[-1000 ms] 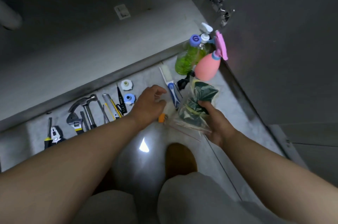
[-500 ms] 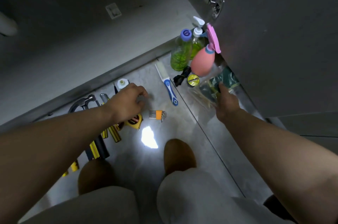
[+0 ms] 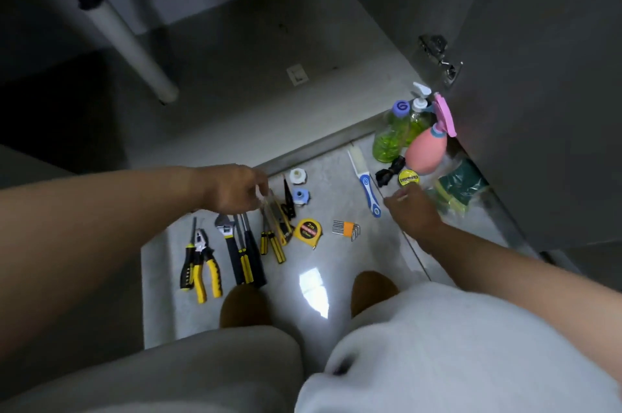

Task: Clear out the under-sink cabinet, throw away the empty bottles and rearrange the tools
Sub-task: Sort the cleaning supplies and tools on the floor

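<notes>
On the floor, tape measure (image 3: 307,229) reads "2m"; both hands' (image 3: 232,189) (image 3: 409,210) grips cannot be told.

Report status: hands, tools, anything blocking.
Left hand over the tool row, grip unclear. Right hand open, empty, by the brush. Bottles not yet binned. Nothing blocking.

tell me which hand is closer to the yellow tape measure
Left. The left hand hovers just up and left of the yellow tape measure, over the neighbouring tools. The right hand is farther off to its right, beyond the hex keys.
</notes>
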`<state>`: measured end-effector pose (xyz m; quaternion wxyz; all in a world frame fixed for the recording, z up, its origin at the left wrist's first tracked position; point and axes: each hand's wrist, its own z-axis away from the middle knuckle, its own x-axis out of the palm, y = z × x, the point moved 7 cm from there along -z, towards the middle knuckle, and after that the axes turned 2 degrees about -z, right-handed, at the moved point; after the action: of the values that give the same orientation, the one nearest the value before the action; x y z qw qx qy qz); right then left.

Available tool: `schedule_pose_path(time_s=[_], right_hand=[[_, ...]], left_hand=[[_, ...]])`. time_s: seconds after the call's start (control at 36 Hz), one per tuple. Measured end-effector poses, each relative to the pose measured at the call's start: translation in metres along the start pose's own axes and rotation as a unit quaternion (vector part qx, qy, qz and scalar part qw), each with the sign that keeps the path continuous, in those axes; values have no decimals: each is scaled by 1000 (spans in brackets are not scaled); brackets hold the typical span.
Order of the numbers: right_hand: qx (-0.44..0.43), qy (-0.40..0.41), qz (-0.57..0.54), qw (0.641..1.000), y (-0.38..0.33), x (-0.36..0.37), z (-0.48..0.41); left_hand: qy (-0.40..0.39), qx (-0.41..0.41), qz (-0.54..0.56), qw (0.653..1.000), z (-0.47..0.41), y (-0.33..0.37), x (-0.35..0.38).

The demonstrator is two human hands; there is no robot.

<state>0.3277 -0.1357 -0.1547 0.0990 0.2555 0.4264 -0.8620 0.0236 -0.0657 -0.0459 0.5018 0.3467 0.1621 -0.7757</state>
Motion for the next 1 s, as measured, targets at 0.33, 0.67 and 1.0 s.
schedule_pose_path(time_s=[0.33, 0.67, 1.0], right_hand=[[-180, -309, 450, 818, -82, 52, -12], [-215, -348, 519, 751, -71, 120, -37], [-338, -280, 443, 782, -112, 205, -74]], left_hand=[[1, 107, 43, 993, -17, -11, 58], [114, 129, 85, 981, -102, 4, 130], [215, 71, 291, 930, -143, -6, 124]])
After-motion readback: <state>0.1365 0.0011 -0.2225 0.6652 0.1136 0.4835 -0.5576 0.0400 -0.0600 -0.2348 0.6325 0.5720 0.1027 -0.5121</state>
